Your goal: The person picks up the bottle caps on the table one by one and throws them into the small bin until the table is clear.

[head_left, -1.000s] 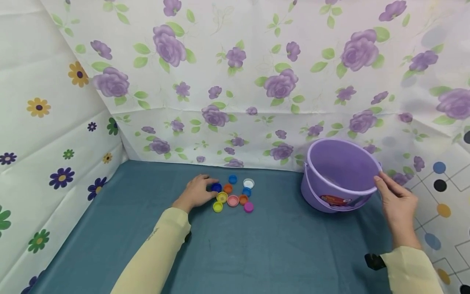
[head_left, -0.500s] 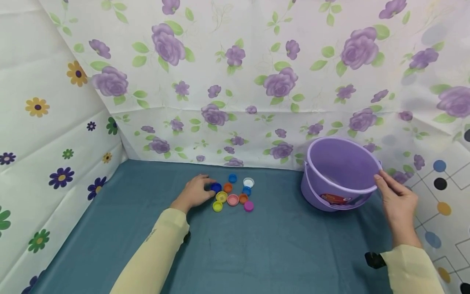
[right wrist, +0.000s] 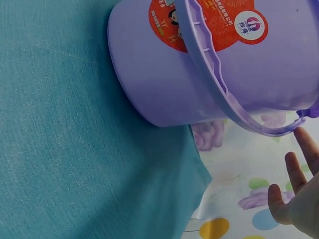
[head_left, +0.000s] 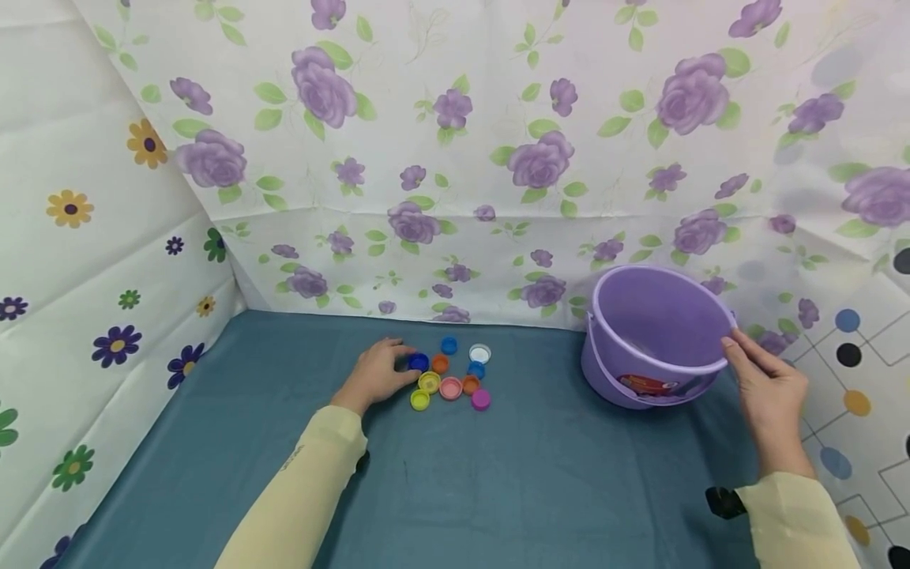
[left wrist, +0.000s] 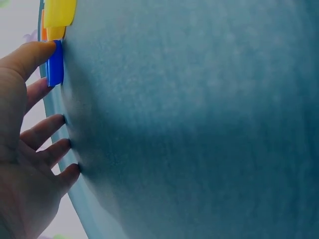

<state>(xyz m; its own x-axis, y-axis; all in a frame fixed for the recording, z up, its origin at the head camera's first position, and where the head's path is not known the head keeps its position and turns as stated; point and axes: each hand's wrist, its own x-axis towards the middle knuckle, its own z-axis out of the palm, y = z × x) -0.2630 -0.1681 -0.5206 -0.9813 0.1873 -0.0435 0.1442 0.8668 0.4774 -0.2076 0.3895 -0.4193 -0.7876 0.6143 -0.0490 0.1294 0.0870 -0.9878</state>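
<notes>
At the left edge of a small cluster of bottle caps, my left hand (head_left: 377,373) pinches a dark blue cap (head_left: 418,363) between thumb and index finger. The left wrist view shows that blue cap (left wrist: 55,63) on the cloth, with the other fingers spread behind it. Around it lie a yellow cap (head_left: 430,382), a pink cap (head_left: 451,388), an orange cap (head_left: 440,363), a white cap (head_left: 479,353) and several more. On the right, my right hand (head_left: 771,403) holds the rim of a purple bucket (head_left: 600,371) with thumb and fingers.
A teal cloth (head_left: 533,490) covers the table. Behind it hangs a white sheet (head_left: 469,261) printed with purple flowers. The bucket's handle (right wrist: 214,74) hangs down across its front, over a red label (right wrist: 229,22). The bucket's bottom is mostly hidden.
</notes>
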